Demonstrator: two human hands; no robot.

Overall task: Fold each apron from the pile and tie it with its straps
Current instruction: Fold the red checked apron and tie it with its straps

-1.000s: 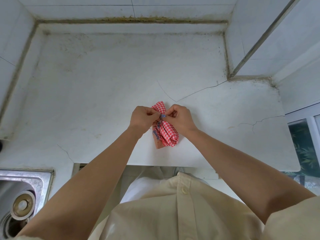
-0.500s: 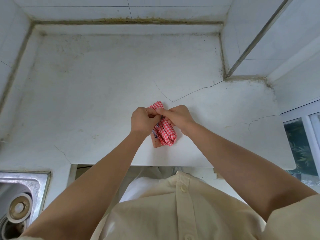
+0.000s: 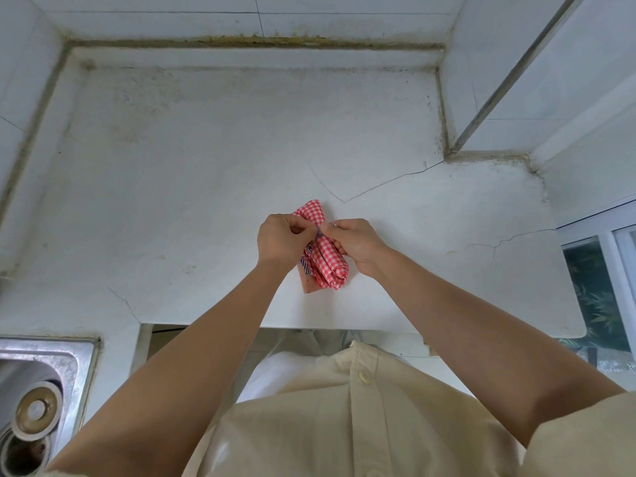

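White counter [image 3: 206, 184] — rolled apron [image 3: 328, 266] between left hand [image 3: 280, 241] and right hand [image 3: 358, 242], both pinching its strap [image 3: 319, 232]

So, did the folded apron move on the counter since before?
No. The apron still ends just left of the counter crack, as before.

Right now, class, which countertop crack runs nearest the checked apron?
The long V-shaped crack just beyond the apron; the right-edge crack and lower-left crack lie farther off.
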